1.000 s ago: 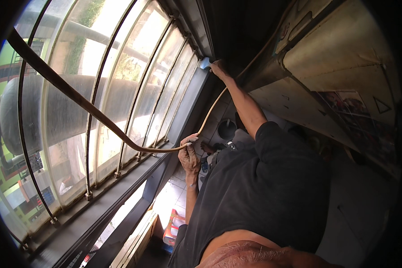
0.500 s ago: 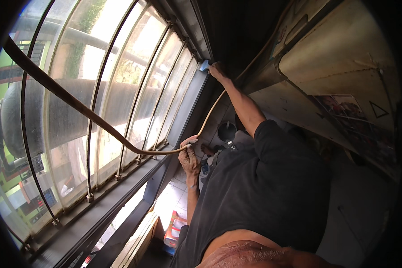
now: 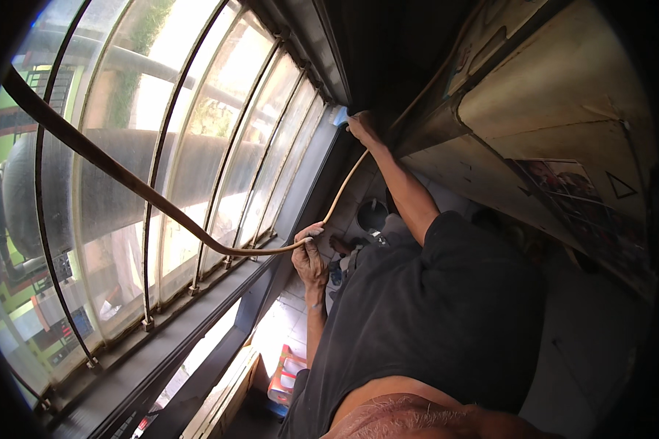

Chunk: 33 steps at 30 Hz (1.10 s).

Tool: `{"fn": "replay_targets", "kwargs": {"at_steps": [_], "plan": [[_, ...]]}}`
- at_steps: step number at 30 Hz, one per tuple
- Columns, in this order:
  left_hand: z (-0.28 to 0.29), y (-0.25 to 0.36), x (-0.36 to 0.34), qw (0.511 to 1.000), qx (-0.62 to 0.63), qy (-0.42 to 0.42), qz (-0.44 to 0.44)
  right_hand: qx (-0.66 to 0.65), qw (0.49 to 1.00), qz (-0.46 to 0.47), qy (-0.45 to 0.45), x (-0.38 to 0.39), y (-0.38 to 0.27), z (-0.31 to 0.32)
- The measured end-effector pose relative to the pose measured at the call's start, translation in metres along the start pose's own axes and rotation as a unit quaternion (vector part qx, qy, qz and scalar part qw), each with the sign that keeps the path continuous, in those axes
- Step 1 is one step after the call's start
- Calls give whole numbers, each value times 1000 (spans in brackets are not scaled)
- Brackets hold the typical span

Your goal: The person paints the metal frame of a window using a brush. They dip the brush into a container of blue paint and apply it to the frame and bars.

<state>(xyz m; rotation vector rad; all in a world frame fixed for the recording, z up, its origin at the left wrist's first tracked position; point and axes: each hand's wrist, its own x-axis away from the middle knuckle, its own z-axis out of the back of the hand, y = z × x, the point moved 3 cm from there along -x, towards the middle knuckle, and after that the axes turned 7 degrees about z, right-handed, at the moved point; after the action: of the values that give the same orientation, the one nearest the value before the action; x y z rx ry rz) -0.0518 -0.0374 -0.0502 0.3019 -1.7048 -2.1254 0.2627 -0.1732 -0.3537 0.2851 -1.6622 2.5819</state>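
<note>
A brown cable [image 3: 344, 192] hangs across the barred window and runs on to the upper right. My left hand [image 3: 311, 262] is closed round the cable near the window's lower corner, fingers curled over it. Farther off, my right hand [image 3: 362, 129] reaches to the far end of the dark window frame [image 3: 300, 172]. In its fingers is a light blue cloth-like piece [image 3: 340, 115], held against the frame's side; whether it is cloth or sponge I cannot tell.
On the left stands a glazed window with several thin metal bars [image 3: 154, 168]. A worn beige panel [image 3: 542, 95] slopes along the right. A dark round bucket [image 3: 372, 214] sits on the tiled floor, and a red plastic stool [image 3: 287, 369] stands below my left forearm.
My right hand has shifted slightly right and down along the frame with the light blue piece. My left hand stays in place on the cable.
</note>
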Motion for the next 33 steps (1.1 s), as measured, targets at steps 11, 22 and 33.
{"fn": "replay_targets", "kwargs": {"at_steps": [11,22,33], "plan": [[-1,6,-6,1000,0,-9,-14,-56,986,104,121,-31,16,-23],[-4,1,6,1000,20,-4,-10,19,997,-34,68,48,-14,0],[-12,0,18,999,32,-9,-1,-322,937,-120,65,40,-8,-66]]}}
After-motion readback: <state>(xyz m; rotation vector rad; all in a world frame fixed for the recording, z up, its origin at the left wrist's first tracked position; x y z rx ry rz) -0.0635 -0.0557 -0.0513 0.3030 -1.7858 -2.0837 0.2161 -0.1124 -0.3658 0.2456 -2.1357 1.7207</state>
